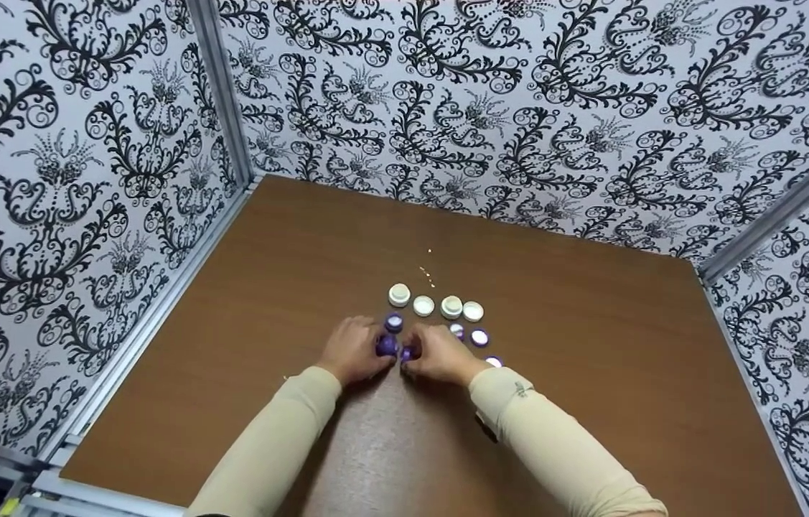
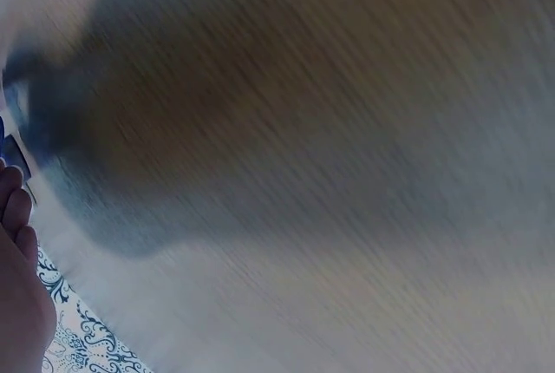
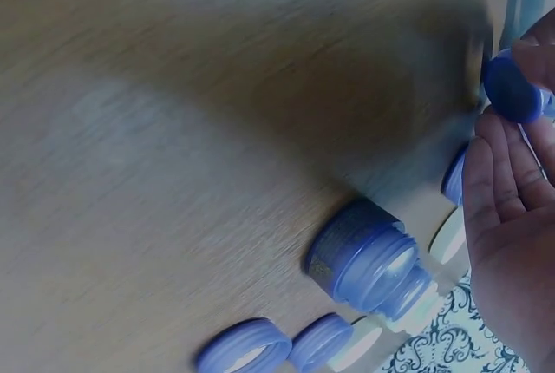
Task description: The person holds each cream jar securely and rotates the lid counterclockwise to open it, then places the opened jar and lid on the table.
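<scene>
My left hand [image 1: 357, 350] grips a small purple jar [image 1: 387, 345] low over the table. Facing it, my right hand [image 1: 440, 353] pinches a round purple lid [image 3: 513, 87] between thumb and fingers, right beside the jar. Just beyond the two hands stands another purple jar [image 1: 393, 322] with a pale inside. An open purple jar [image 3: 364, 256] with a threaded neck shows in the right wrist view, near purple lids [image 3: 244, 347]. Only the fingers [image 2: 17, 210] and edge of my left hand enter the left wrist view, where what it grips is mostly out of frame.
Behind the hands, white jars [image 1: 451, 307] and white lids [image 1: 473, 311] form a row. A purple lid [image 1: 479, 337] lies right of my right hand. Pale crumbs [image 1: 427, 273] are scattered farther back on the brown table [image 1: 289, 237]. Patterned walls [image 1: 447, 108] enclose it.
</scene>
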`<action>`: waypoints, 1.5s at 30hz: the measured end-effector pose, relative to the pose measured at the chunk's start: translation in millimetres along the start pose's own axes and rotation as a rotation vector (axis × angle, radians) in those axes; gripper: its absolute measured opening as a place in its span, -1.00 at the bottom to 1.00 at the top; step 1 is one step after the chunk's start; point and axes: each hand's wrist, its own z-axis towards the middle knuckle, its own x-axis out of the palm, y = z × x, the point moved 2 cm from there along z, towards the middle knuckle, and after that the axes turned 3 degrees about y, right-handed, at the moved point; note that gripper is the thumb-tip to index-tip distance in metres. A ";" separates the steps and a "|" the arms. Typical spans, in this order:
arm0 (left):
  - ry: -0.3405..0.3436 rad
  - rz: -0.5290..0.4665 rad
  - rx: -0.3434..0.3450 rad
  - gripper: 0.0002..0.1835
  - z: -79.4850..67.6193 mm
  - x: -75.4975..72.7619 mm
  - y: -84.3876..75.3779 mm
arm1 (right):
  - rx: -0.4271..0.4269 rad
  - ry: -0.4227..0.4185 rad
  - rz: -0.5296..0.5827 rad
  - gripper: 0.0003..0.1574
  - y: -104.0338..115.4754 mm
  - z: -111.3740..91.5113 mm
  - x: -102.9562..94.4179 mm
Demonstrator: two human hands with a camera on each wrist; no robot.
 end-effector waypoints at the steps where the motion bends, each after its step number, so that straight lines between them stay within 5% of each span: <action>1: 0.000 -0.002 0.001 -0.56 0.0 -0.3 -0.1 | 0.001 -0.004 0.000 -0.60 0.2 0.0 -0.2; 14: -0.035 0.001 0.006 -0.62 -0.9 -0.8 0.8 | -0.006 0.016 0.039 -0.54 -3.1 1.0 -0.1; 45: -0.029 0.002 0.009 -0.60 -4.1 -1.1 -2.3 | 0.005 -0.007 -0.185 -0.68 4.0 -11.8 -8.2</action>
